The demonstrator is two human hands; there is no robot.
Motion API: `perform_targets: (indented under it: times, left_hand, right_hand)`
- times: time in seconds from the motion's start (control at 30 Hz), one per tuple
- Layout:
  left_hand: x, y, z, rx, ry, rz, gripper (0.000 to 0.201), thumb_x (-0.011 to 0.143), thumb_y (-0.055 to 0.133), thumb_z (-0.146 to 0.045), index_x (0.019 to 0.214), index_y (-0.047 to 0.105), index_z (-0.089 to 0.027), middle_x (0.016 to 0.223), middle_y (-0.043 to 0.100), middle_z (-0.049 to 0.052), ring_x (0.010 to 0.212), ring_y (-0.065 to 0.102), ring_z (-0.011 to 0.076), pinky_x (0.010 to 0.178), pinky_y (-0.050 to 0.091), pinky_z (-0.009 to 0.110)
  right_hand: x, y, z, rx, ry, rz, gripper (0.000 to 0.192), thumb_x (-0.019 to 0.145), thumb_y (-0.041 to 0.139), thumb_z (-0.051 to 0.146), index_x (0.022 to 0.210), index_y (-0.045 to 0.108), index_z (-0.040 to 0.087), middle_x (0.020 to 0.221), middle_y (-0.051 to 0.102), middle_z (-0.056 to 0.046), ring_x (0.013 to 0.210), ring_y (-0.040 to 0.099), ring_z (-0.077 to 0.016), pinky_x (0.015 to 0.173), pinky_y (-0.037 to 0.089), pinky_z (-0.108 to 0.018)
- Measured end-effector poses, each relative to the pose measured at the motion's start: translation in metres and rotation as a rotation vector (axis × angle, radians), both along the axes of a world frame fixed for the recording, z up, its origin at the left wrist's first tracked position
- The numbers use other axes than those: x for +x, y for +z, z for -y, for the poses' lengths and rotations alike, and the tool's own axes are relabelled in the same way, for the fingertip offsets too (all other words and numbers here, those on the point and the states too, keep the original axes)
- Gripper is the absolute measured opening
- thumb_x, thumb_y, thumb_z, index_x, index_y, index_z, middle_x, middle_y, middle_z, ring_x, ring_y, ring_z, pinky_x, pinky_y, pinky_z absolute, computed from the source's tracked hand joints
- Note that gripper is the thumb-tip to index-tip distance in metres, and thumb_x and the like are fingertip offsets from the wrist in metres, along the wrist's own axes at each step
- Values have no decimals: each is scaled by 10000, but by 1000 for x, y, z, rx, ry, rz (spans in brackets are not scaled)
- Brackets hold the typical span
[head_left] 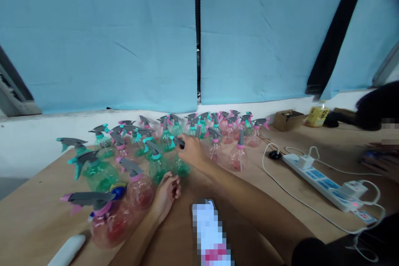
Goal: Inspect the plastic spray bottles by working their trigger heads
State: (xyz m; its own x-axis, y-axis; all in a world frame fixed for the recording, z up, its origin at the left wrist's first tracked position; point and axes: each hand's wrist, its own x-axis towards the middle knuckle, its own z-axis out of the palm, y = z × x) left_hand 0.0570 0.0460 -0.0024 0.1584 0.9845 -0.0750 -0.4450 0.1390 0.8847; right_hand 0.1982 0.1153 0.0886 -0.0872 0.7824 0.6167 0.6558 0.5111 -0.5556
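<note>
Your right hand (191, 149) grips the grey sprayer head of a green bottle (180, 165); left hand (166, 193) rests loosely curled beside a pink bottle (140, 189), holding nothing

Green spray bottles (99, 172) with teal triggers and pink spray bottles (140, 189) with pink collars crowd the tan desk (31, 216), every one with a grey head. Along the right edge lies a white power strip (324, 183) with blue panels and white cables. At the far right corner sit a yellow-labelled bottle (316, 115) and a brown box (288, 119), under light blue blinds (99, 37).
</note>
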Motion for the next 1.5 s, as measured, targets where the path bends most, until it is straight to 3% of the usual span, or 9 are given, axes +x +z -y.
perform_targets:
  times: [0.13, 0.43, 0.53, 0.67, 0.73, 0.87, 1.13, 1.3, 1.5]
  left_hand:
    - [1, 2, -2, -6, -35, -22, 319, 782, 699, -302, 846, 391, -246, 673, 482, -85, 468, 438, 67, 438, 307, 180]
    - [-1, 9, -4, -48, -120, 76, 346, 827, 677, -329, 753, 357, -220, 584, 340, -98, 409, 302, 46, 406, 229, 178]
    - [-1, 9, -2, -40, -116, 76, 334, 820, 683, -323, 769, 369, -221, 586, 341, -97, 411, 306, 46, 410, 217, 179]
    - [-1, 6, -1, -39, -114, 69, 353, 809, 695, -323, 762, 361, -220, 585, 328, -99, 410, 294, 42, 414, 201, 180]
    - [-3, 5, -2, -43, -124, 72, 374, 812, 694, -330, 737, 345, -219, 577, 317, -100, 408, 284, 42, 411, 192, 182]
    - [-4, 4, -2, -47, -152, 72, 379, 820, 691, -330, 706, 350, -210, 571, 314, -97, 410, 280, 39, 411, 195, 183]
    - [-6, -1, -7, -73, -149, 39, 352, 820, 707, -359, 725, 409, -198, 576, 317, -99, 413, 284, 32, 406, 206, 173]
    - [-7, -3, -10, -77, -135, 60, 346, 836, 691, -363, 729, 407, -197, 564, 329, -102, 407, 283, 31, 405, 217, 172]
    - [-7, -5, -10, -68, -138, 50, 350, 828, 700, -362, 727, 409, -196, 553, 327, -104, 401, 285, 29, 404, 205, 171]
  right_hand:
    - [18, -9, 10, 49, 35, -175, 248, 815, 593, 266, 1049, 667, 230, 910, 702, -35, 837, 628, -202, 808, 473, -321]
    - [39, -57, 19, 118, 156, -534, 278, 808, 623, 350, 1025, 647, 177, 940, 671, -53, 833, 617, -169, 777, 505, -283]
    - [40, -55, 15, -12, 347, -607, 304, 743, 627, 301, 1021, 656, 180, 895, 659, -38, 785, 608, -161, 747, 504, -291]
    - [47, -44, 17, -388, 787, -595, 298, 691, 516, 276, 921, 684, 187, 780, 655, -19, 669, 609, -152, 688, 513, -309]
    - [53, -41, 18, -460, 866, -558, 261, 665, 504, 257, 832, 692, 186, 737, 660, -19, 662, 614, -159, 696, 511, -308]
    - [58, -44, 20, -459, 827, -601, 201, 631, 515, 242, 718, 684, 178, 701, 670, -28, 628, 607, -161, 647, 488, -282]
    - [57, -49, 19, -435, 726, -594, 198, 615, 550, 251, 735, 698, 199, 670, 671, -7, 609, 622, -169, 662, 507, -298]
    - [56, -45, 21, -455, 795, -624, 235, 612, 510, 244, 749, 693, 187, 701, 672, -24, 617, 612, -166, 633, 491, -287]
    - [57, -40, 23, -409, 773, -596, 187, 619, 521, 245, 700, 683, 198, 655, 650, -11, 612, 609, -167, 657, 500, -302]
